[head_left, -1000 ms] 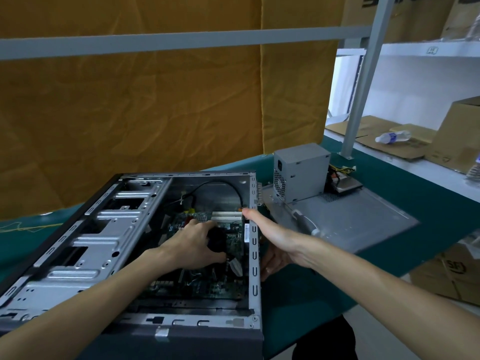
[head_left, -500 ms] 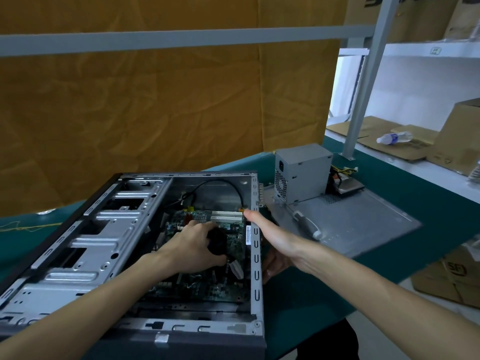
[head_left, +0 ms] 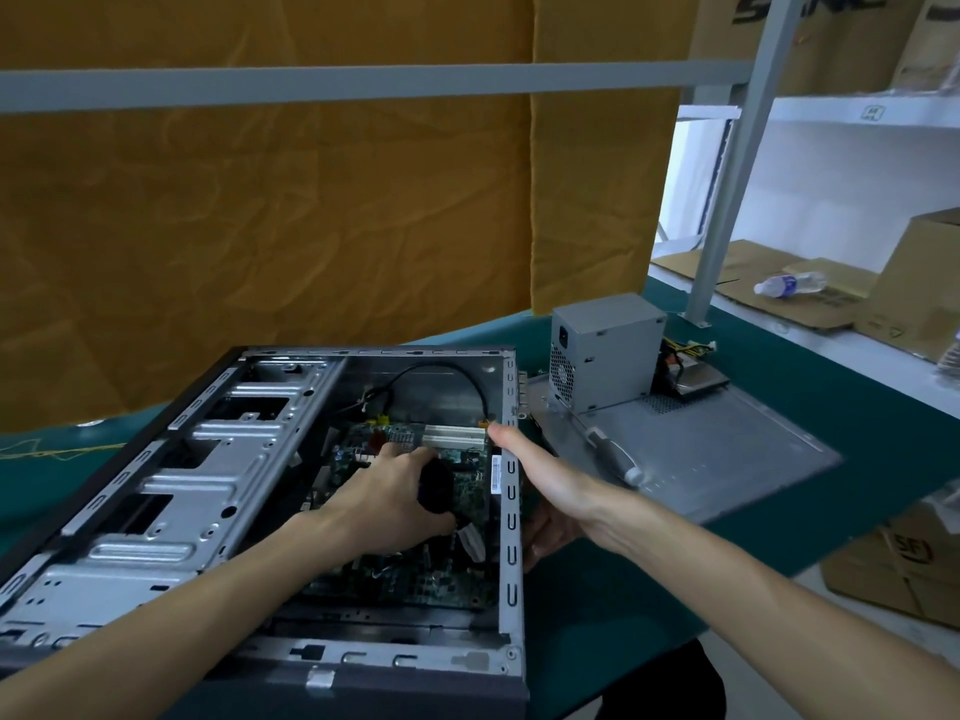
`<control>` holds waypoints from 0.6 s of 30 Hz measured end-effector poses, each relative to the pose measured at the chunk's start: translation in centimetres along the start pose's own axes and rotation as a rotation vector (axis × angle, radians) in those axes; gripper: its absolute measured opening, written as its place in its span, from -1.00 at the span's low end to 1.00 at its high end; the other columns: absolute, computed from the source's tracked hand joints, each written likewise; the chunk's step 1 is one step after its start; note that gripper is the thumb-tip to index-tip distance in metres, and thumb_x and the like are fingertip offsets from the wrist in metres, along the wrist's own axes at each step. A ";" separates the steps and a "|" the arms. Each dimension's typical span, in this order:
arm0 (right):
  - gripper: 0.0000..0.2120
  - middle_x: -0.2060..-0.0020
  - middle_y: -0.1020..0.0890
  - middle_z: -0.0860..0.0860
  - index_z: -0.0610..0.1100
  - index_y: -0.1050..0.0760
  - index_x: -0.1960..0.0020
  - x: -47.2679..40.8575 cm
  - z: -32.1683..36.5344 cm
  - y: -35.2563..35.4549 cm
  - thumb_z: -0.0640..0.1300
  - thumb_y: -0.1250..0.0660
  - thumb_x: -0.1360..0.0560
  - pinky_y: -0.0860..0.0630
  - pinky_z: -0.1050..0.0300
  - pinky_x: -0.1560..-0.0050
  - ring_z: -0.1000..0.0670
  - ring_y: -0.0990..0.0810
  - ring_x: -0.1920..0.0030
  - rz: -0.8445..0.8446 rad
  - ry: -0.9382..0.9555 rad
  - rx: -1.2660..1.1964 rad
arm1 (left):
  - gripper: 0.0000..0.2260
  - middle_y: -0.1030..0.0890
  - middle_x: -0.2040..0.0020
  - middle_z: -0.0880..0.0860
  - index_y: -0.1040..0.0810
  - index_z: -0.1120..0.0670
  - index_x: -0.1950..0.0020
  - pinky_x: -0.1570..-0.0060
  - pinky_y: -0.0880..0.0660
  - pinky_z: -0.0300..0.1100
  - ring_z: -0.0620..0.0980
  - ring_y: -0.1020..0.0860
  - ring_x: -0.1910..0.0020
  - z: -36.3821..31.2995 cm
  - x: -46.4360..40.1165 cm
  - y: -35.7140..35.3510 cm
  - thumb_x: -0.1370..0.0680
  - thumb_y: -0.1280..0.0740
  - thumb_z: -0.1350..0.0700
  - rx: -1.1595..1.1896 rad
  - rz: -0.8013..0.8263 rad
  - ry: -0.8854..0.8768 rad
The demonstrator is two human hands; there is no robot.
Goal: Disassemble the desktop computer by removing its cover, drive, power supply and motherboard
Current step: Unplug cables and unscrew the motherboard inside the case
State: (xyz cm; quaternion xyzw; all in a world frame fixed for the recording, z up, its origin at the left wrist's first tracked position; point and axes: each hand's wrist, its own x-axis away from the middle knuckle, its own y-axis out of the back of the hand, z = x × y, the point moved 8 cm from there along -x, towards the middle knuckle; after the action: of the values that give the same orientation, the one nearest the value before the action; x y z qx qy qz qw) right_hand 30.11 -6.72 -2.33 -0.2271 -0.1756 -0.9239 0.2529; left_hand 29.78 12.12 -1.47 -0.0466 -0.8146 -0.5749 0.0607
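- The motherboard (head_left: 415,537) lies flat on the floor of the open computer case (head_left: 208,485), at the case's 3 o'clock side.
- The left hand (head_left: 395,491) is inside, fingers curled round a dark round part (head_left: 435,484) on the board; what that part is I cannot tell.
- The right hand (head_left: 550,480) grips the case's right wall (head_left: 511,511), thumb along the top edge, fingers wrapped outside.
- Judged risk: pulling while a screw or the black cable (head_left: 457,371) at 12 o'clock is attached could flex the board or snag.
- At 2 o'clock the power supply (head_left: 608,350) stands on the removed cover (head_left: 727,459), a screwdriver (head_left: 615,454) beside it.
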 end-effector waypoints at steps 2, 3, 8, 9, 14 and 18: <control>-0.09 -0.35 -0.55 -0.08 0.21 -0.27 -0.55 0.0 0.0 0.1 0.66 -0.12 -0.33 -0.70 -0.03 0.16 -0.18 -0.74 -0.01 0.007 0.005 0.000 | -0.19 -0.36 -0.16 -0.04 -0.30 -0.18 -0.51 0.04 -0.62 -0.06 0.08 -0.58 -0.08 -0.1 -0.1 0.3 -0.32 -0.49 -0.32 0.006 0.007 -0.008; -0.10 -0.34 -0.57 -0.11 0.21 -0.29 -0.53 0.0 0.0 0.1 0.66 -0.13 -0.33 -0.70 -0.03 0.16 -0.20 -0.73 -0.02 0.011 0.003 -0.002 | -0.22 -0.35 -0.12 -0.06 -0.33 -0.19 -0.48 0.03 -0.62 -0.06 0.06 -0.57 -0.04 0.0 -0.2 0.4 -0.31 -0.50 -0.31 0.012 0.014 -0.009; -0.16 -0.28 -0.63 -0.16 0.21 -0.42 -0.40 0.2 0.2 0.0 0.68 -0.12 -0.29 -0.71 -0.05 0.13 -0.26 -0.69 -0.12 0.012 -0.019 0.015 | -0.24 -0.39 -0.04 -0.12 -0.38 -0.20 -0.44 0.16 -0.49 -0.28 -0.12 -0.54 0.06 0.7 -0.2 0.8 -0.28 -0.51 -0.32 0.050 0.024 -0.037; -0.13 -0.30 -0.62 -0.16 0.20 -0.42 -0.42 0.3 0.3 0.0 0.68 -0.07 -0.30 -0.70 -0.03 0.10 -0.26 -0.67 -0.17 0.021 -0.028 0.057 | -0.25 -0.39 -0.04 -0.12 -0.39 -0.20 -0.43 0.19 -0.46 -0.31 -0.16 -0.53 0.07 0.7 -0.2 0.9 -0.28 -0.52 -0.32 0.045 0.026 -0.039; 0.05 -0.37 -0.52 -0.18 -0.06 -0.18 -0.57 1.1 4.1 4.1 0.65 -0.01 -0.35 -0.63 -0.05 -0.05 -0.13 -0.71 -0.06 -0.349 0.073 0.654 | -0.15 -0.38 -0.08 -0.11 -0.31 -0.20 -0.50 0.06 -0.50 -0.24 -0.14 -0.49 0.00 0.6 0.3 0.6 -0.29 -0.47 -0.43 0.005 0.052 -0.056; -0.16 -0.47 -0.33 -0.20 -0.12 -0.07 -0.58 -0.1 12.5 4.9 0.34 -0.25 -0.53 -0.50 -0.12 -0.16 -0.20 -0.49 -0.33 -0.706 0.538 0.882 | -0.14 -0.44 -0.15 -0.07 -0.36 -0.20 -0.47 -0.12 -0.54 -0.14 -0.08 -0.49 -0.10 1.0 0.4 1.5 -0.24 -0.48 -0.47 -0.016 0.082 -0.051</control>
State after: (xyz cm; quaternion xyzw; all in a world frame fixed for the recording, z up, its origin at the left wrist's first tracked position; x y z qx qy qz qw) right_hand 36.98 -5.15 9.12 0.2112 -0.5350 -0.8172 0.0377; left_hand 29.57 13.59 -0.41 -0.0952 -0.8086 -0.5771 0.0630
